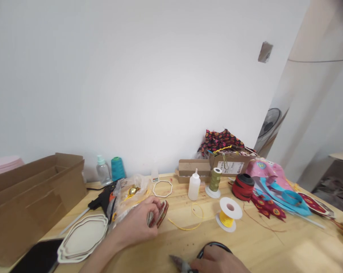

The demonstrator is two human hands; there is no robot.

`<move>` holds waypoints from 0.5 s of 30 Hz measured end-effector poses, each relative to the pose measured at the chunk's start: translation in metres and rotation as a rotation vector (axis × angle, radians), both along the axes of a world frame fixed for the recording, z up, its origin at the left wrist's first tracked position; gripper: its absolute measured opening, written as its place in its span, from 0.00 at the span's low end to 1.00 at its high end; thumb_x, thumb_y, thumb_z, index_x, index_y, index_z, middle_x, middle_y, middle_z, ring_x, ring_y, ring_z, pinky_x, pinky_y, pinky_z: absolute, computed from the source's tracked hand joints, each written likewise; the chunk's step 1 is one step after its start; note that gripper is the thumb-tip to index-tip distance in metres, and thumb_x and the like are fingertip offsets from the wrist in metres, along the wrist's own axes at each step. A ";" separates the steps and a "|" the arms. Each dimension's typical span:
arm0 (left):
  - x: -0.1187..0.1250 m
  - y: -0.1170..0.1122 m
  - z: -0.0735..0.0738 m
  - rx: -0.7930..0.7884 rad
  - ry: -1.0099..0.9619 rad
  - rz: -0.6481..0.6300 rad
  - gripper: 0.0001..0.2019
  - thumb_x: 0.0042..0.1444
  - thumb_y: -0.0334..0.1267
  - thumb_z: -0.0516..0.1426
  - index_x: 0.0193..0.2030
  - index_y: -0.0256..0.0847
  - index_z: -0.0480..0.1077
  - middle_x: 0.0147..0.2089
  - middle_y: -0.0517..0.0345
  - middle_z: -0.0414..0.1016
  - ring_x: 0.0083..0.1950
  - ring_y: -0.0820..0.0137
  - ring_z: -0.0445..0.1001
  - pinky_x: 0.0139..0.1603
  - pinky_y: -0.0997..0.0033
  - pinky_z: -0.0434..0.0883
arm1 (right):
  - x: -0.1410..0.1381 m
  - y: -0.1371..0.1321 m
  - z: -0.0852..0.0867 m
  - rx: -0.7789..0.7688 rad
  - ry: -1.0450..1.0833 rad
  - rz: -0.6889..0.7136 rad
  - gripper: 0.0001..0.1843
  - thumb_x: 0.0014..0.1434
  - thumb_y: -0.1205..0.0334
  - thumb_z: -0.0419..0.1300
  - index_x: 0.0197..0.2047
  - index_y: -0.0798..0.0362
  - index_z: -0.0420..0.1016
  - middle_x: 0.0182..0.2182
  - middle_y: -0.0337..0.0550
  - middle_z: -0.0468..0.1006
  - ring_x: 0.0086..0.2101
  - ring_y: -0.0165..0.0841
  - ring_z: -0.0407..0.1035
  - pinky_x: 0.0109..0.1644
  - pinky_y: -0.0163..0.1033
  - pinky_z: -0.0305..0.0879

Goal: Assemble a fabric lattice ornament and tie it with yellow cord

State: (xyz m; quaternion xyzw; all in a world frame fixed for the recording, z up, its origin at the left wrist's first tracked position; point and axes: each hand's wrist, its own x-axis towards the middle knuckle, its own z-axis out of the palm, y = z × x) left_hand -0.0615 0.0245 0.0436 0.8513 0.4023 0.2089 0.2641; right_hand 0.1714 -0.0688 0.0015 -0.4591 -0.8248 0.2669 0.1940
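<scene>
Left hand (135,223) is gripping narrowly on a small stack of red patterned pieces (161,213), which is sticking out past the fingertips. Right hand (216,261) is gripping black-handled pliers (179,262) low over the bench (273,242), their nose pointing toward the left grip.

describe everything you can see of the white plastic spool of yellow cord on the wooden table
The white plastic spool of yellow cord has two round flanges, with bright yellow cord wound around the core between them. The upper flange is wide and looks tilted toward the viewer, with a dark centre hole. It rests on the pale wooden table, right of centre, and seems to touch nothing else. A loose length of yellow cord lies to its left, though any link between them cannot be seen. The person's right hand is below it, not touching.
</scene>
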 end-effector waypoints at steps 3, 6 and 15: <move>0.003 -0.002 -0.002 0.014 0.030 0.009 0.07 0.33 0.25 0.50 0.19 0.41 0.58 0.40 0.59 0.65 0.41 0.70 0.66 0.43 0.72 0.63 | 0.001 0.005 -0.006 0.194 -0.171 0.077 0.10 0.55 0.58 0.55 0.40 0.45 0.74 0.25 0.41 0.70 0.26 0.31 0.61 0.26 0.32 0.52; 0.005 -0.006 -0.003 0.036 0.054 0.023 0.07 0.34 0.25 0.49 0.20 0.41 0.58 0.40 0.59 0.65 0.41 0.69 0.66 0.42 0.72 0.62 | 0.000 0.009 -0.011 0.308 -0.250 0.059 0.10 0.52 0.59 0.58 0.39 0.45 0.75 0.23 0.41 0.68 0.24 0.30 0.59 0.23 0.31 0.49; 0.012 -0.017 -0.006 0.145 0.123 -0.022 0.08 0.35 0.25 0.51 0.22 0.42 0.59 0.36 0.60 0.66 0.37 0.69 0.64 0.35 0.71 0.60 | -0.027 0.027 0.044 0.360 0.045 0.020 0.17 0.52 0.71 0.51 0.45 0.49 0.70 0.42 0.45 0.72 0.39 0.35 0.63 0.41 0.39 0.58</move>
